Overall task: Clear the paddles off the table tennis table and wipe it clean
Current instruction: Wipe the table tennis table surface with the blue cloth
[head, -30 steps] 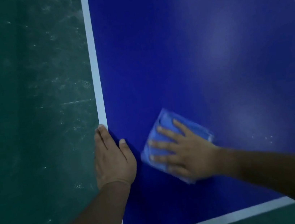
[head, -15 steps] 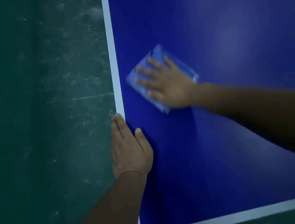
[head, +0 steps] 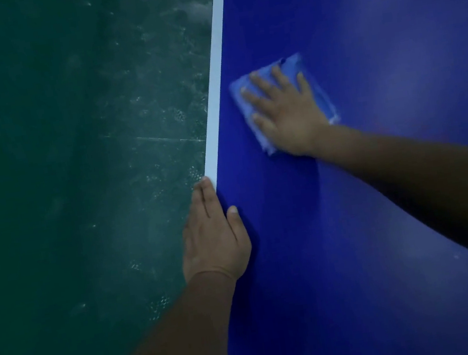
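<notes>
The right hand (head: pixel 286 109) presses flat, fingers spread, on a folded blue cloth (head: pixel 315 92) at upper centre of the frame, on the blue table tennis table (head: pixel 382 216). The left hand (head: pixel 214 237), fingers straight, rests on the table's white edge line (head: pixel 215 83) at centre. Green floor (head: pixel 75 169) fills the left.

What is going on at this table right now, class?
A person is wiping a blue table tennis table. The right hand presses flat on a folded blue cloth near the white side line. The left hand rests on the table's edge, beside the green floor. No paddles are in view.
</notes>
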### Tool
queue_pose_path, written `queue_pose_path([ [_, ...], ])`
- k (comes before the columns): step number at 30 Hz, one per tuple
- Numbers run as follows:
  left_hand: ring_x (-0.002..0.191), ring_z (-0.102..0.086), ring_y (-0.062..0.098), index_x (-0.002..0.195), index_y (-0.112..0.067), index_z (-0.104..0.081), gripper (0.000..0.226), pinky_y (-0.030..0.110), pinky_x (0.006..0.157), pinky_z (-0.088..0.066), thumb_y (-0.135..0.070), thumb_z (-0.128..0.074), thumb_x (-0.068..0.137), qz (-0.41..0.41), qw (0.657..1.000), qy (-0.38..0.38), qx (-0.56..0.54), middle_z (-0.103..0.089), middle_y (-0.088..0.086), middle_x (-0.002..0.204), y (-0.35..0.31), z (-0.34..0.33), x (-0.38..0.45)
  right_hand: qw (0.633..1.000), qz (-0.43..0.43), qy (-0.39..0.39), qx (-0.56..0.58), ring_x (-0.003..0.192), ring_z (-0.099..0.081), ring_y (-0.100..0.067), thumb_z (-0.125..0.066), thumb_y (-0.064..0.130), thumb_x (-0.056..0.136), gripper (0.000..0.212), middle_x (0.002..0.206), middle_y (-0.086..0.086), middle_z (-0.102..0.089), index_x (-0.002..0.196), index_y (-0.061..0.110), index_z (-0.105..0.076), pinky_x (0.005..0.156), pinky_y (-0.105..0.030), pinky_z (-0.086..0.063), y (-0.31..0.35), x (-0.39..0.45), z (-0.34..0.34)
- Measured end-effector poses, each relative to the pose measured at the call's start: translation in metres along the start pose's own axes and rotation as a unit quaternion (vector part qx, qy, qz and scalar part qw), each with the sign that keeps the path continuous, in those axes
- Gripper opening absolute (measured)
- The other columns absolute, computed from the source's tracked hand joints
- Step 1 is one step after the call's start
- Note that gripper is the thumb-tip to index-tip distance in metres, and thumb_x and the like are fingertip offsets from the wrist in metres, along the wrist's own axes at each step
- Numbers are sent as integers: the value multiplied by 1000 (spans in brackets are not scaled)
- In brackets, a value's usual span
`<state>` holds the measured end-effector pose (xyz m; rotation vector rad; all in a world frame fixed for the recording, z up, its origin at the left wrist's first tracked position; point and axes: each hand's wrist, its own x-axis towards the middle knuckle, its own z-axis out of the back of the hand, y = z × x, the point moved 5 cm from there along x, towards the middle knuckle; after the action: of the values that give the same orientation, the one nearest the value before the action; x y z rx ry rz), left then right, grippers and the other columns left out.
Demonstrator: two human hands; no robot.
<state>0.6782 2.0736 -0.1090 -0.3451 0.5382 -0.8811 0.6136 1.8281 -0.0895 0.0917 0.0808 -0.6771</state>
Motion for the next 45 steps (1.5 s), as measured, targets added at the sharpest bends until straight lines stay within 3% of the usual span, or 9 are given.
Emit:
queue_pose_path([
  [5, 152, -15, 21, 160, -16, 0, 70, 40, 119, -21, -45, -13, 98, 4, 1000, -2, 3, -8, 5, 168, 0, 1, 1, 957, 287, 46, -24, 153, -15, -36, -23, 51, 105, 56, 165, -1, -27, 155, 31, -34, 120, -63, -9, 11, -90, -10],
  [11, 153, -10, 19, 160, -18, 4, 71, 39, 121, -19, -48, -12, 97, 4, 1000, -6, 16, -4, 3, 168, 1, 1, 0, 999, -37, 13, 5, 155, -3, -28, -18, 54, 102, 58, 169, 5, -10, 159, 39, -15, 119, -65, -4, -64, 28, 8],
  [15, 153, -14, 21, 160, -17, 2, 72, 42, 120, -22, -49, -13, 97, -1, 1000, -11, 6, -5, 4, 168, 1, 0, -2, 998, -49, 22, 13, 155, 1, -26, -20, 53, 105, 55, 169, 10, -5, 158, 42, -12, 119, -66, 0, -39, 53, 8],
  [22, 152, -13, 16, 161, -14, -4, 74, 14, 114, -5, -43, -27, 96, 14, 972, -73, -223, -10, 5, 168, 14, 16, -9, 987, 156, 32, -2, 154, -9, -36, -18, 51, 102, 58, 167, 1, -20, 157, 35, -29, 116, -69, -8, 89, -131, -16],
  [26, 152, -14, 12, 160, -17, -10, 71, 24, 119, -9, -46, -23, 97, 4, 981, -13, -194, -13, -1, 167, 45, 8, -55, 947, 314, 63, 17, 153, -15, -37, -29, 48, 106, 50, 164, 0, -30, 152, 32, -41, 118, -66, -7, 107, -234, -28],
  [31, 149, 0, -8, 158, -28, 1, 70, 22, 121, -8, -58, -18, 97, -16, 979, 35, -202, -1, -17, 164, 77, -8, -141, 995, -95, 15, 13, 155, -10, -29, -19, 55, 98, 60, 167, 4, -20, 156, 40, -20, 118, -65, -10, 5, -146, -12],
  [34, 148, 6, -10, 154, -34, 8, 67, 14, 118, -3, -62, -14, 98, -11, 979, 42, -197, 8, -20, 164, 85, -16, -168, 980, -190, -2, 55, 155, -1, -28, -23, 54, 103, 57, 168, 9, -9, 158, 41, -18, 118, -67, -2, 11, -98, -10],
  [41, 147, -8, -10, 156, -23, -16, 67, 5, 115, -6, -53, -25, 97, -2, 966, -7, -258, -10, -22, 161, 95, -1, -176, 992, 118, 30, 26, 154, -6, -36, -14, 50, 105, 57, 167, 0, -18, 158, 32, -24, 118, -68, -2, 194, -208, -35],
  [45, 147, -20, 2, 156, -15, -28, 74, 9, 114, -11, -54, -27, 93, 16, 970, -13, -243, -24, -4, 162, 110, 14, -170, 965, 256, 64, 11, 154, -10, -37, -27, 49, 106, 53, 166, 2, -23, 156, 34, -32, 118, -67, -12, 189, -281, -39],
])
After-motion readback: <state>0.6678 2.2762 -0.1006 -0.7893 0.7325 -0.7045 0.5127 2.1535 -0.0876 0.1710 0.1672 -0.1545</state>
